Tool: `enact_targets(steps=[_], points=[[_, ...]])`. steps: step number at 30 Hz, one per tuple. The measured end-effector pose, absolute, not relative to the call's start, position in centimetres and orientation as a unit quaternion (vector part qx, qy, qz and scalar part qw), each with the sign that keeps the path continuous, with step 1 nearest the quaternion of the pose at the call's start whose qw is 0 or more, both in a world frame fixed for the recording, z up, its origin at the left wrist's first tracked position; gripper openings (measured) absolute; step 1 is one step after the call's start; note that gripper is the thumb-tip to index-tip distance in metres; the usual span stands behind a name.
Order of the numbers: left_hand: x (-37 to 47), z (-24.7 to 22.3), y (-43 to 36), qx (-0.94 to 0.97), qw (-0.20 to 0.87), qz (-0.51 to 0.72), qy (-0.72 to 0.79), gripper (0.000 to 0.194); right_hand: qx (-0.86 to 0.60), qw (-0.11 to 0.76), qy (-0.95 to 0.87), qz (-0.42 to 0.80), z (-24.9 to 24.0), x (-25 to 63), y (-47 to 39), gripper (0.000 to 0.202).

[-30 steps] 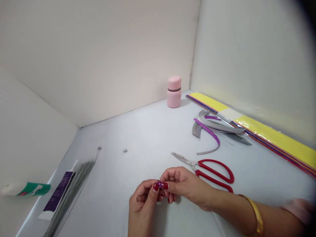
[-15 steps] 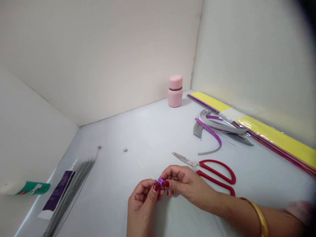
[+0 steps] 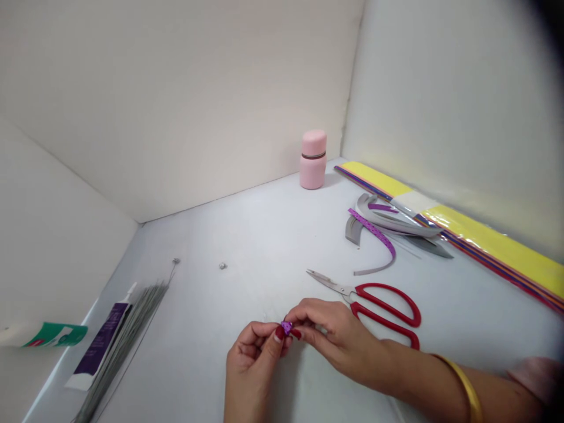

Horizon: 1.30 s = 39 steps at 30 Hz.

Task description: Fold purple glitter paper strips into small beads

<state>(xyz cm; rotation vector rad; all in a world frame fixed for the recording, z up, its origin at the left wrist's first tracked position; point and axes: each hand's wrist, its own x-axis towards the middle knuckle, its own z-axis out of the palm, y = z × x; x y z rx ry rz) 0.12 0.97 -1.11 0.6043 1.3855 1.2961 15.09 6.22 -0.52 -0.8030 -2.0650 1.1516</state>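
Between my two hands is a small folded purple paper piece (image 3: pixel 286 327) with dark dots, its exact shape too small to make out. My left hand (image 3: pixel 256 358) pinches it from the left with thumb and index finger. From the right, the thumb and index finger of my right hand (image 3: pixel 337 329) close on its edge. Red-handled scissors (image 3: pixel 388 288) lie just beyond my right hand, blades pointing left. Further back, a curved purple dotted paper strip (image 3: pixel 374 230) rests against grey and white paper strips (image 3: pixel 396 220).
A pink flask (image 3: pixel 313 161) stands at the back corner. Yellow-topped packaged sheets (image 3: pixel 484 244) run along the right wall. At left lie thin wires (image 3: pixel 126 341), a purple-and-white tube (image 3: pixel 103 341) and a green-and-white tube (image 3: pixel 57 335). Small silver pieces (image 3: pixel 222 266) sit mid-table.
The purple piece has turned slightly in my fingers, showing more of its dotted face. My right fingers have shifted and opened a little around it. The view has tilted slightly.
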Motion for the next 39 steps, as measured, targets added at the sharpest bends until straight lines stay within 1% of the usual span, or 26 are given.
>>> enact_targets(steps=[4, 10, 14, 21, 27, 33, 35, 39], points=[[0.1, -1.1, 1.0, 0.258, 0.538, 0.543, 0.591, 0.016, -0.296, 0.310, -0.808, 0.405, -0.7, 15.1, 6.2, 0.017], [0.5, -0.9, 0.8, 0.258, 0.519, 0.563, 0.589, 0.017, -0.299, 0.309, -0.810, 0.399, -0.6, 15.0, 6.3, 0.016], [0.9, -0.6, 0.6, 0.248, 0.498, 0.571, 0.603, 0.023, -0.301, 0.310, -0.808, 0.401, -0.7, 15.0, 6.2, 0.016], [0.6, -0.8, 0.6, 0.269, 0.503, 0.550, 0.610, 0.017, -0.295, 0.319, -0.809, 0.396, -1.1, 15.0, 6.0, 0.017], [0.4, -1.2, 0.5, 0.340, 0.471, 0.547, 0.603, 0.014, -0.314, 0.319, -0.782, 0.433, -0.8, 14.9, 5.8, 0.016], [0.0, -1.4, 1.0, 0.300, 0.544, 0.542, 0.566, 0.014, -0.340, 0.310, -0.626, 0.629, -1.1, 14.4, 5.8, 0.014], [0.1, -1.4, 1.2, 0.288, 0.553, 0.552, 0.553, 0.014, -0.340, 0.315, -0.618, 0.635, -1.2, 14.3, 5.7, 0.014], [0.3, -1.6, 1.3, 0.278, 0.554, 0.551, 0.558, 0.016, -0.352, 0.311, -0.655, 0.591, -1.1, 14.4, 5.5, 0.013]])
